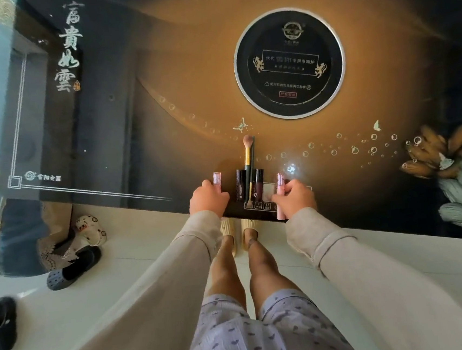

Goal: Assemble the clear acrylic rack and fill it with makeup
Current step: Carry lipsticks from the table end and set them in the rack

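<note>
Acrylic rack sits at the near edge of the dark glass table, between both hands; being clear, its walls barely read, so whether it is fully assembled cannot be told. All places below are relative to the rack.

Table: big, glossy, lots of free surface beyond the rack. Round inset hotplate is well beyond it and slightly right, no obstacle. Table edge runs right under the rack's near side, so the only tight margin is toward the person; push inward, never pull.

Left hand at the rack's left end, fingers clamped on a pink tube held upright. Right hand at the right end, fingers closed around a second pink tube, also upright.

In the rack's middle: two dark lip bottles standing, a gold-handled brush and a thin dark brush leaning away from the person.

Step, judged: seating the two tubes in the outer slots. Do it well: lower straight down, keep upright, don't knock the brushes, steady the light rack so it can't slide off the edge. Release one hand at a time.
</note>
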`<state>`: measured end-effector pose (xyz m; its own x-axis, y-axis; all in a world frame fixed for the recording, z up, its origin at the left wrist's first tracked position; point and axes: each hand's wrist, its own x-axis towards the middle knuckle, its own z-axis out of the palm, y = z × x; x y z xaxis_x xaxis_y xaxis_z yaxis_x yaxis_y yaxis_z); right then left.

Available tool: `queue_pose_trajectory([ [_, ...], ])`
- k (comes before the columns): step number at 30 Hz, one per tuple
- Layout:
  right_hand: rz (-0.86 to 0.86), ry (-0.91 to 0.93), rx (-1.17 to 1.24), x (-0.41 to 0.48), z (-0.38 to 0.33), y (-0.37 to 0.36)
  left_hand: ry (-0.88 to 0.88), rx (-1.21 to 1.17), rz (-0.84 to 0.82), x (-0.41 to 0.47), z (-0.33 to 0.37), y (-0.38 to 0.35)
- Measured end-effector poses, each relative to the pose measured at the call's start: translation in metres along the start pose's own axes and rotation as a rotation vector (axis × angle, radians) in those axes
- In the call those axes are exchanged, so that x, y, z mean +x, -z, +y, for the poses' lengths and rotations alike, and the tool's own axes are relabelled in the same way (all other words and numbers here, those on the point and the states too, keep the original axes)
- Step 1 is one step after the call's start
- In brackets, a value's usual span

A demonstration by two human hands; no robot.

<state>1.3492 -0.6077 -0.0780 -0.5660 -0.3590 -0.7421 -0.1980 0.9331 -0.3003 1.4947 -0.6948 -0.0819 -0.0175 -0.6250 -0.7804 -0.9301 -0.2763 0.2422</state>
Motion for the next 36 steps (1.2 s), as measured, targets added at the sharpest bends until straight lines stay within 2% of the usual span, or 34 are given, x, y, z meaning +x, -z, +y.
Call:
queue_pose_trajectory([
  [4,-0.123,-0.034,0.095,-0.032,0.023,0.015,-0.026,0.033,-0.111,-0.03,-0.031,0.014],
  [7,-0.177,-0.014,0.055,-0.059,0.046,0.025,-0.026,0.086,-0.158,-0.056,-0.061,0.023],
  [13,-0.118,-0.036,0.042,-0.1,0.097,0.036,0.035,0.139,-0.204,-0.091,-0.123,0.032],
  [19,0.005,-0.1,0.153,-0.124,0.137,0.028,0.03,0.157,-0.126,-0.093,-0.145,0.042],
  [24,0.025,-0.235,0.302,-0.145,0.161,0.01,-0.101,0.318,-0.14,-0.08,-0.119,0.049],
  [29,0.048,-0.354,0.423,-0.175,0.192,-0.004,-0.293,0.45,-0.15,-0.085,-0.054,0.037],
  [36,0.181,-0.576,0.624,-0.225,0.252,-0.02,-0.578,0.704,-0.318,-0.132,0.033,-0.017],
])
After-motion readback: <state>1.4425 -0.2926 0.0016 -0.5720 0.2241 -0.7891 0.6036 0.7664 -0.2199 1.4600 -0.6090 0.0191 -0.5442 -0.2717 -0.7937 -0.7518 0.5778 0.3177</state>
